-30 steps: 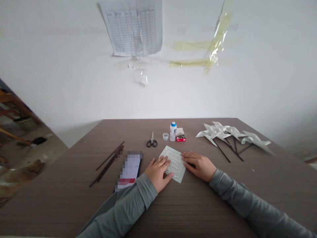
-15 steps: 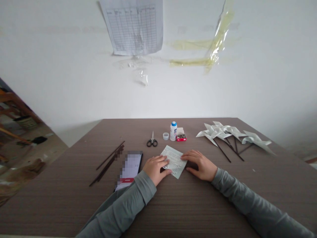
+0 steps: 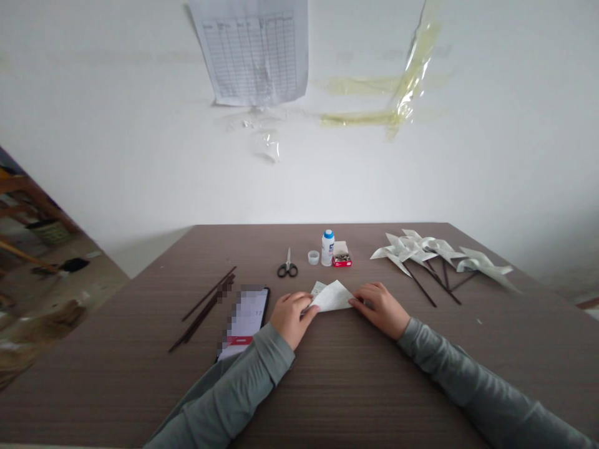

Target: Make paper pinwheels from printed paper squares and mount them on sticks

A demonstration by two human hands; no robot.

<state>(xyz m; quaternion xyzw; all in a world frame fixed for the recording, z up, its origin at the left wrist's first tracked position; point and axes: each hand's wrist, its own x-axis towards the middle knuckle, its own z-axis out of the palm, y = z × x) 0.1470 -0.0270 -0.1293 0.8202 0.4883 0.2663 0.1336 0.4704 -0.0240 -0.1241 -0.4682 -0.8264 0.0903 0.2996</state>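
A printed square of paper (image 3: pixel 331 295) lies on the brown table (image 3: pixel 327 386) in front of me, its near corner folded up and over toward the far side so it forms a triangle. My left hand (image 3: pixel 290 315) pinches the paper's left end with curled fingers. My right hand (image 3: pixel 381 307) presses its fingertips on the right end of the fold. Both sleeves are grey.
A phone (image 3: pixel 246 319) lies left of my left hand, with dark thin sticks (image 3: pixel 206 307) further left. Scissors (image 3: pixel 287 267), a small cap (image 3: pixel 313 256), a glue bottle (image 3: pixel 327 247) and a red box of pins (image 3: pixel 341 257) stand behind. Several paper pinwheels (image 3: pixel 435 252) lie at right.
The paper lay flat under both hands a second ago. Its near corner has since been lifted and folded away from me into a triangle, and both hands have shifted slightly toward the far side.
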